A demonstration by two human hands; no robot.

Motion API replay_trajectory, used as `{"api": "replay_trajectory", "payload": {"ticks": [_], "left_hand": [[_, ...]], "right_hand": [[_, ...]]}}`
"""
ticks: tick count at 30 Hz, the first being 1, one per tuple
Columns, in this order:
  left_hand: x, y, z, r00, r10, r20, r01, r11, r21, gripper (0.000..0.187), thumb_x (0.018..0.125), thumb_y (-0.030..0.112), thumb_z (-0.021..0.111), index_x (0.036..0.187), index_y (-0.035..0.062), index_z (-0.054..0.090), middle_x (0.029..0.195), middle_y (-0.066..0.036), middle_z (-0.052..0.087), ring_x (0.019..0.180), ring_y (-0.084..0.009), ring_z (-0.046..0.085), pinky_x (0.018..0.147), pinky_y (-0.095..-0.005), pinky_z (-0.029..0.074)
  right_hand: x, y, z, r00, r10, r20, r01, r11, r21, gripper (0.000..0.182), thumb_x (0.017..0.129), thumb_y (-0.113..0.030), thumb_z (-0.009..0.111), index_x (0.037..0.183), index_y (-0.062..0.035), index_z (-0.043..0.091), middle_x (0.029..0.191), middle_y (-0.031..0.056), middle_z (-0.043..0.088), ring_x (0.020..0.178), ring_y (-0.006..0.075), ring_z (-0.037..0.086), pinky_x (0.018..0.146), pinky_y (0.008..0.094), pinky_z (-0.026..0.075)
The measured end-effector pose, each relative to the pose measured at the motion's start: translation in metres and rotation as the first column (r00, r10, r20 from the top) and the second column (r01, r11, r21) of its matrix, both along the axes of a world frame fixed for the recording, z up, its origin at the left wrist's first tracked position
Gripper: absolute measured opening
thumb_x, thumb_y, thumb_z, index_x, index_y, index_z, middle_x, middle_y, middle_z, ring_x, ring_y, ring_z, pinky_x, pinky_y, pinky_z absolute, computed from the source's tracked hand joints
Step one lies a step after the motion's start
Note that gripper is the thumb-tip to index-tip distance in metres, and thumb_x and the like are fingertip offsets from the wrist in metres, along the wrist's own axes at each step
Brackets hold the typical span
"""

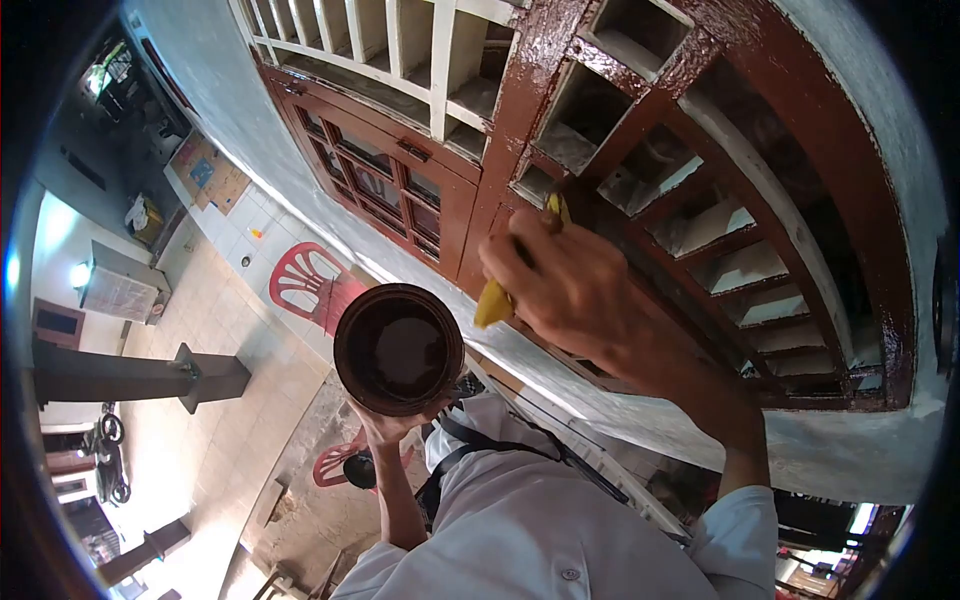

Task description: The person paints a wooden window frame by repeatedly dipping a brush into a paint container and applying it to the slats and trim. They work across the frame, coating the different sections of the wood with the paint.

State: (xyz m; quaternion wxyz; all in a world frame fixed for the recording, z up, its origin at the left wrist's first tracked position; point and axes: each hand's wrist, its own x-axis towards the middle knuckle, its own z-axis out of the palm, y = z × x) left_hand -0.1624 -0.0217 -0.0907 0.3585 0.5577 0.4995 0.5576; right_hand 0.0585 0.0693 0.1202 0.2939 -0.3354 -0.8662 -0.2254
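Note:
My right hand [575, 290] is closed round a paintbrush with a yellow handle [494, 304], held up against the brown window frame [497, 185]. The bristles are mostly hidden near the frame's small openings. Below and to the left, my left hand [390, 425] supports a round paint can [346, 350] from underneath, its open top facing me. Dark brown paint [405, 350] lies inside it. Fresh, glossy brown covers much of the frame and the curved grille [770, 190], while some slats [440, 70] are still whitish.
Pale wall [215, 70] surrounds the window. Red plastic chairs [300, 280] stand on the tiled floor [215, 400] far below. A dark pillar [140, 375] and a motorbike [112, 450] are at left. Part of a white ladder-like rail [655, 510] shows beside my body.

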Motion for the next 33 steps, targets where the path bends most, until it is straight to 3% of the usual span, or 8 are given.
{"api": "replay_trajectory", "payload": {"ticks": [7,10,13,19,22,25,31,33], "left_hand": [[-0.004,-0.003,-0.002,1.0,0.007,-0.004,-0.007,1.0,-0.005,0.114,0.043,0.038,0.095,0.13,-0.005,0.036,0.121,-0.016,0.055,0.106,-0.0262,0.06,0.09,-0.0389,0.052],[-0.006,-0.006,-0.003,1.0,0.007,-0.008,-0.007,1.0,-0.01,0.114,0.043,0.038,0.095,0.13,-0.005,0.036,0.121,-0.016,0.055,0.106,-0.0262,0.06,0.091,-0.0389,0.051],[-0.007,-0.007,-0.005,1.0,0.005,-0.01,-0.005,1.0,-0.01,0.114,0.043,0.038,0.095,0.13,-0.0051,0.035,0.121,-0.016,0.055,0.106,-0.0263,0.06,0.091,-0.039,0.051],[-0.007,-0.009,-0.006,1.0,-0.006,-0.01,0.005,1.0,-0.013,0.115,0.043,0.039,0.095,0.131,-0.0051,0.035,0.122,-0.016,0.054,0.107,-0.0264,0.059,0.091,-0.0391,0.051],[-0.006,-0.011,-0.006,1.0,-0.009,-0.011,0.009,1.0,-0.012,0.115,0.043,0.039,0.095,0.131,-0.0052,0.035,0.122,-0.016,0.054,0.107,-0.0265,0.059,0.091,-0.0392,0.051],[-0.007,-0.012,-0.006,1.0,-0.006,-0.018,0.006,1.0,-0.007,0.116,0.043,0.039,0.095,0.131,-0.0052,0.034,0.122,-0.016,0.054,0.107,-0.0265,0.059,0.091,-0.0392,0.051],[-0.005,-0.01,-0.007,0.999,-0.024,-0.032,0.024,1.0,-0.001,0.116,0.043,0.04,0.095,0.131,-0.0053,0.034,0.123,-0.016,0.053,0.108,-0.0267,0.059,0.091,-0.0393,0.051],[-0.004,-0.009,-0.008,0.999,-0.028,-0.034,0.028,1.0,-0.001,0.116,0.043,0.04,0.095,0.132,-0.0053,0.034,0.123,-0.016,0.053,0.108,-0.0267,0.059,0.091,-0.0394,0.051]], "right_hand": [[0.002,-0.009,-0.032,0.99,-0.111,-0.089,0.122,0.985,0.12,0.02,0.078,-0.019,0.07,0.087,-0.0079,0.056,0.076,0.0032,0.052,0.058,0.0128,0.057,0.049,0.0263,0.046],[0.003,-0.014,-0.03,0.955,-0.268,-0.124,0.259,0.962,-0.082,0.024,0.078,-0.017,0.071,0.096,-0.0067,0.06,0.078,0.0036,0.053,0.058,0.0132,0.057,0.049,0.0277,0.047],[0.01,-0.008,-0.028,0.968,-0.15,-0.203,0.154,0.988,0.005,0.03,0.078,-0.016,0.072,0.104,-0.0058,0.061,0.079,0.0039,0.053,0.057,0.0141,0.057,0.05,0.0284,0.048],[0.007,-0.003,-0.031,0.981,-0.087,-0.171,0.108,0.987,0.119,0.026,0.077,-0.016,0.074,0.098,-0.0073,0.06,0.079,0.0048,0.052,0.057,0.0153,0.056,0.05,0.0282,0.047],[0.002,-0.014,-0.026,0.941,-0.206,-0.268,0.205,0.978,-0.033,0.024,0.071,-0.007,0.075,0.083,-0.0057,0.054,0.07,0.0088,0.049,0.053,0.025,0.055,0.048,0.035,0.046],[0.007,-0.026,-0.02,0.921,-0.308,-0.239,0.285,0.95,-0.126,0.024,0.072,-0.007,0.075,0.085,-0.0061,0.056,0.069,0.0082,0.051,0.054,0.0238,0.055,0.049,0.0357,0.047],[0.007,-0.01,-0.022,0.991,-0.018,-0.129,0.046,0.976,0.213,0.016,0.082,-0.02,0.066,0.082,-0.0103,0.053,0.076,0.0032,0.056,0.055,0.0116,0.056,0.047,0.0255,0.043],[0.009,-0.013,-0.021,0.987,-0.128,-0.093,0.136,0.987,0.086,0.017,0.081,-0.02,0.067,0.082,-0.0101,0.053,0.075,0.0028,0.055,0.054,0.0116,0.055,0.047,0.0251,0.043]]}}
